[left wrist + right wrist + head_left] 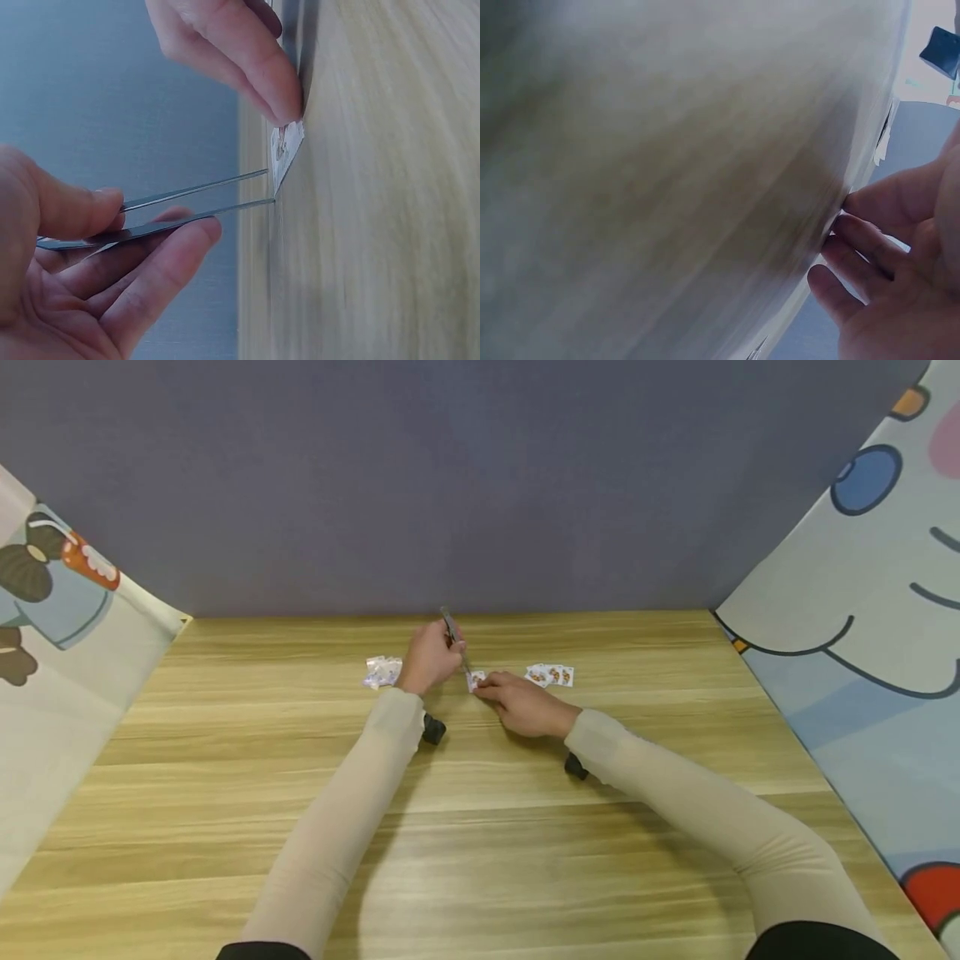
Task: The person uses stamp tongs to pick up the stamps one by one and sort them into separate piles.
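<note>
My left hand holds metal tweezers between thumb and fingers, the two prongs spread apart. Their tips stand right at the near corner of a small white card with an orange-brown print, which lies on the table. From the other side, fingertips of my right hand press on the card's edge and cover part of it. In the right wrist view the right hand's fingertips come down side by side on the table surface.
Left of the left hand lies a small pile of whitish, shiny pieces. A row of overlapping white cards with similar prints lies beyond the right hand. The wooden table meets a grey-blue panel at the back.
</note>
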Demonstrator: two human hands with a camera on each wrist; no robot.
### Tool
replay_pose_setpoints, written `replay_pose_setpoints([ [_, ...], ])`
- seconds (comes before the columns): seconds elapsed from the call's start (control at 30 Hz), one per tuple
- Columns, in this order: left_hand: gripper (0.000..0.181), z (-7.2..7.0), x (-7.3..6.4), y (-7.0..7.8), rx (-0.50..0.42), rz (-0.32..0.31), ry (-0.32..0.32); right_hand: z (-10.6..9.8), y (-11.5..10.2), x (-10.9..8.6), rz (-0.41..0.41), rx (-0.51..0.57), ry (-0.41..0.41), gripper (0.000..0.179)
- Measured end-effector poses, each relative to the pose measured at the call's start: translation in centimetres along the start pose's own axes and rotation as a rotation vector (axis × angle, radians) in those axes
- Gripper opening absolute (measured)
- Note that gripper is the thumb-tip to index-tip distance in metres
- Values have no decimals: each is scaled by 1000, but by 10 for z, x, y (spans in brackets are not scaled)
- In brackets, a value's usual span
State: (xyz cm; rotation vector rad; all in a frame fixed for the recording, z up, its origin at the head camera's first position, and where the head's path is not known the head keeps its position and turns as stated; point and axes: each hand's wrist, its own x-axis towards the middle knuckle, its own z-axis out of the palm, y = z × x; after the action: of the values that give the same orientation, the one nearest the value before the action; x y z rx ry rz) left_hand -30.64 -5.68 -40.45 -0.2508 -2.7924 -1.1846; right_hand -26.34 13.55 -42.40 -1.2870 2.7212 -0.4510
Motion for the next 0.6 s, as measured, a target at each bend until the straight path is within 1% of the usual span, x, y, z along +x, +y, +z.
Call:
replay_pose_setpoints([
  [0.1, 6, 1, 0, 0, 27, 4, 11, 0, 0, 0, 4, -2, -9, 36],
  [0.27, 8, 1, -1, 2, 54, 16, 7, -1, -1, 0, 4, -2, -9, 36],
  [0.6, 5, 0, -3, 4, 1, 15, 4, 1, 0, 0, -4, -7, 9, 35],
])
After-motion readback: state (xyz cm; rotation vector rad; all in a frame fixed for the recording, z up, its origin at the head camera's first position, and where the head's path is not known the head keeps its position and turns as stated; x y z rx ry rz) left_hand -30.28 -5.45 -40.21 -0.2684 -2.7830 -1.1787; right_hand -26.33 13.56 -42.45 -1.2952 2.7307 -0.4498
